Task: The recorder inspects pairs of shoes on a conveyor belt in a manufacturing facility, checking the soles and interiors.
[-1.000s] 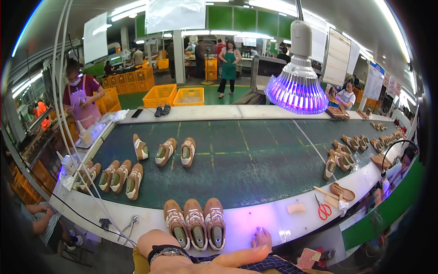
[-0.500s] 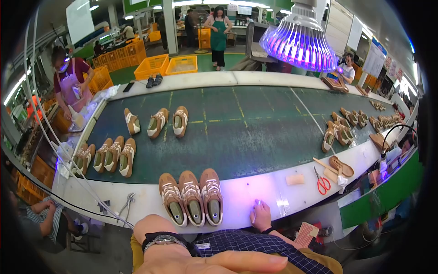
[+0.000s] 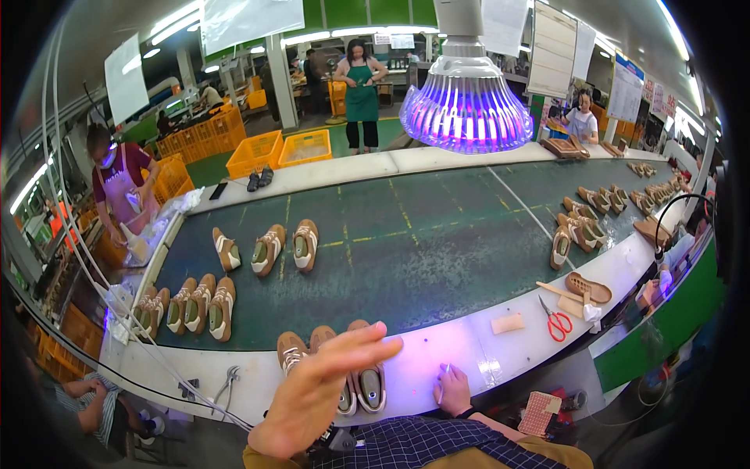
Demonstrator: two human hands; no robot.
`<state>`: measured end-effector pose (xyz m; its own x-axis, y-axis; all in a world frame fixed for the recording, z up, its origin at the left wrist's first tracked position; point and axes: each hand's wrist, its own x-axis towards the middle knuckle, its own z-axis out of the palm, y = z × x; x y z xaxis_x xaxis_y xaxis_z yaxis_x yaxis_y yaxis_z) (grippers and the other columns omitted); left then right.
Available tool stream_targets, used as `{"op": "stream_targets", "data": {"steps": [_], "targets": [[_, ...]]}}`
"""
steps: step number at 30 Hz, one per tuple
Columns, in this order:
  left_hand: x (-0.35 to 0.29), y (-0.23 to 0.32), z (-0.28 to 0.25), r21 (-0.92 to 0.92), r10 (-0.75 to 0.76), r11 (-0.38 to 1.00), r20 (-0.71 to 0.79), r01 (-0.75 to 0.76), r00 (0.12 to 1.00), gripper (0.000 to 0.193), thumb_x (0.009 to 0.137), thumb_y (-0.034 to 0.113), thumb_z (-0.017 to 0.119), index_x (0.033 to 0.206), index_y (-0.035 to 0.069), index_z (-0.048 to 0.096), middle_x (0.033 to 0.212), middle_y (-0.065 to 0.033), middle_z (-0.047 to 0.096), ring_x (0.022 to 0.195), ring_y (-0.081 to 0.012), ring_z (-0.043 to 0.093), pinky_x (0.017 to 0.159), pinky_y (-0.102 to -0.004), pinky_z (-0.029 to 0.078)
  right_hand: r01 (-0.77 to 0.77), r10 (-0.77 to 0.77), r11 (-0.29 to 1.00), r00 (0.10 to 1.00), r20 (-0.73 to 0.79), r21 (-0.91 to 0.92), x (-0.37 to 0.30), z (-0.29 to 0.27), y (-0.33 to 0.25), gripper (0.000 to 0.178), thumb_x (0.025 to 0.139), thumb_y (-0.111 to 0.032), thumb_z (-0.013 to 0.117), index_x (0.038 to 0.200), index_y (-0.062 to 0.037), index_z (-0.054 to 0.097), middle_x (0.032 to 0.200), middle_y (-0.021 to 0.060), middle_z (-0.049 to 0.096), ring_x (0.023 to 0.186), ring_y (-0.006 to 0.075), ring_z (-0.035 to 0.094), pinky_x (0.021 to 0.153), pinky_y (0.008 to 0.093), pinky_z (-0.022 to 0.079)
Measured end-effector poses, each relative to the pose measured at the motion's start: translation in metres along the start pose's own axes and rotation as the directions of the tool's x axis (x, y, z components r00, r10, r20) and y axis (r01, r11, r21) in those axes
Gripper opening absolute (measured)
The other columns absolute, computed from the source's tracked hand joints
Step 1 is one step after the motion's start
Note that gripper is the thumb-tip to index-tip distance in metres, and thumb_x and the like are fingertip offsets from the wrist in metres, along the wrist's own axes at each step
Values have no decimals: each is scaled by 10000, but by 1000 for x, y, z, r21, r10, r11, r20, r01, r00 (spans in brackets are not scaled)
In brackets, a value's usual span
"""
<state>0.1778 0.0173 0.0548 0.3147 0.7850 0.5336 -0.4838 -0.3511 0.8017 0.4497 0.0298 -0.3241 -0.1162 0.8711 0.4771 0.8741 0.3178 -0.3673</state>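
My left hand [image 3: 316, 383] is raised in front of several brown and white sneakers and hides much of them. Its fingers stretch out to the right, with nothing in them. Three sneakers [image 3: 370, 389] stand side by side on the white table ledge, toes pointing away from me, green insoles showing. To their right, my right hand [image 3: 452, 392] rests at the ledge's near edge with its fingers curled around a thin white stick [image 3: 446, 367], pen-like and partly hidden. Purple light falls on the ledge just beyond this hand, under a hanging lamp [image 3: 467, 109].
Pliers [image 3: 226, 387] lie on the ledge at left. At right are red-handled scissors [image 3: 556, 322], a tan patch [image 3: 508, 324] and a brown shoe sole [image 3: 587, 288]. More sneakers [image 3: 268, 250] sit on the green conveyor belt [image 3: 422, 273]. Other people work around the line.
My left hand has risen from the lower edge up in front of the sneakers. My right hand stays on the ledge. The view has tilted upward, showing more of the lamp.
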Motion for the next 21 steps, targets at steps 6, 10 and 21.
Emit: {"op": "stream_targets", "data": {"steps": [6, 10, 21], "targets": [[-23, -103, -61, 77, -362, 915, -275, 396, 891, 471, 794, 196, 585, 1167, -80, 503, 1196, -200, 542, 1147, -252, 503, 1004, -358, 353, -11, 11, 1000, 1000, 7, 17, 0, 1, 6, 210, 707, -144, 623, 882, -38, 575, 1124, 182, 585, 1070, 388, 498, 922, 471, 384], [-77, -187, -117, 603, -314, 610, -411, 514, 856, 417, 746, 237, 644, 1084, -1, 582, 1113, -150, 577, 1043, -281, 539, 948, -374, 379, -1, 1, 1000, 1000, 1, 18, 0, -2, 6, 210, 703, -142, 625, 875, -34, 572, 1127, 181, 582, 1068, 385, 499, 917, 467, 388], [-139, -242, -126, 894, -92, 53, -439, 445, 894, 543, 668, 296, 677, 1127, 43, 531, 1252, -212, 450, 1225, -375, 356, 1068, -555, 139, -1, 1, 1000, 999, 32, 1, 2, -5, 11, 211, 705, -146, 630, 876, -32, 582, 1135, 180, 578, 1077, 379, 495, 925, 464, 382]]}}
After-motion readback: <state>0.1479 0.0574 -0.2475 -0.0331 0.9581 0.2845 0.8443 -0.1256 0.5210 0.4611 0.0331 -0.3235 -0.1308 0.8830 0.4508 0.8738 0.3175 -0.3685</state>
